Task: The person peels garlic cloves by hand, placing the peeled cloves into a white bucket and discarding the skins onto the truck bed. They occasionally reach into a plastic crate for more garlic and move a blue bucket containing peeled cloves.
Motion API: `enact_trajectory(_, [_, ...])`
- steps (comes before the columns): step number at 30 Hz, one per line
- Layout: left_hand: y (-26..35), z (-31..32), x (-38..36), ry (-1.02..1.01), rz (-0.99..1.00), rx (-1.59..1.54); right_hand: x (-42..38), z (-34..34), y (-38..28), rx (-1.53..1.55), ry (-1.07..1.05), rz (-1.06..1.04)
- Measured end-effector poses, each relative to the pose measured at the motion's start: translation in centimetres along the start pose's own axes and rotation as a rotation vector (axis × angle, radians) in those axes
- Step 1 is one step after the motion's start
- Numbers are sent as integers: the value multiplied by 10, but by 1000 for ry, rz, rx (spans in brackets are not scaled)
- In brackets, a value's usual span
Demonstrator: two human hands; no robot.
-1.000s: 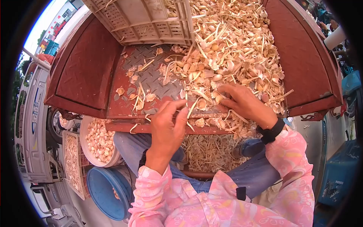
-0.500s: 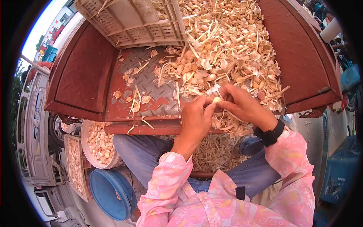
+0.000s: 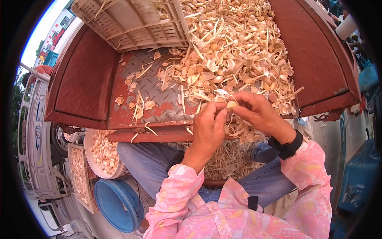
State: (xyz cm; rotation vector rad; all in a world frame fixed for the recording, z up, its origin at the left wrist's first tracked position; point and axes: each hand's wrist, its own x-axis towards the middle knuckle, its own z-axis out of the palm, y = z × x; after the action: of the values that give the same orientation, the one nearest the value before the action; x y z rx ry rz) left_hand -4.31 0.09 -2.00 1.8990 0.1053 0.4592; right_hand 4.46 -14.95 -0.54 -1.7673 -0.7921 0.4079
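Note:
A pale garlic clove is pinched between my two hands above the front edge of the red metal bed. My left hand has its thumb and forefinger closed at the clove's left side. From the right, the thumb and fingers of my right hand close on the same clove. A whitish scrap of skin shows just beyond the fingertips. Behind my hands spreads a large heap of garlic cloves, dry skins and stalks.
A plastic crate leans at the back left of the bed. Below left stand a white bucket of garlic cloves, a blue bucket and a shallow crate. Stalk litter lies between my legs.
Both hands stay together at the clove, and more of its pale surface shows now. The view has shifted slightly, so the bed and heap appear a little farther left and up.

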Motion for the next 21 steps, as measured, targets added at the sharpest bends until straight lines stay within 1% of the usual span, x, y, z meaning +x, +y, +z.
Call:
enact_trajectory(2, [4,1,1,-19,62,82,-1,-4,-3,-59,-16,-38])
enact_trajectory(4, [10,1,1,-42,96,153,0,-8,-2,-154,-28,-136])
enact_trajectory(5, [11,2,0,-50,68,142,-1,-10,-2,-202,-33,-186])
enact_trajectory(8, [5,6,-2,-60,5,142,-5,-17,-18,-144,-154,-81])
enact_trajectory(9, [-11,5,-3,-53,1,167,-10,-14,-24,89,-266,-28])
enact_trajectory(10, [-8,3,5,-42,4,187,-19,-8,-32,314,-374,22])
enact_trajectory(11, [1,-1,4,-67,-107,183,-23,-9,-36,538,-477,71])
enact_trajectory(14, [32,-17,14,-318,-204,445,-19,-32,-22,736,-330,311])
enact_trajectory(15, [43,-18,21,-322,-213,487,-18,-38,-21,802,-177,319])
enact_trajectory(18, [20,2,35,-137,319,524,-5,-47,-10,758,34,289])
enact_trajectory(19, [16,9,36,-217,264,619,5,-54,0,330,-26,323])
enact_trajectory(21, [14,10,29,-246,294,679,16,-48,21,-471,157,-37])
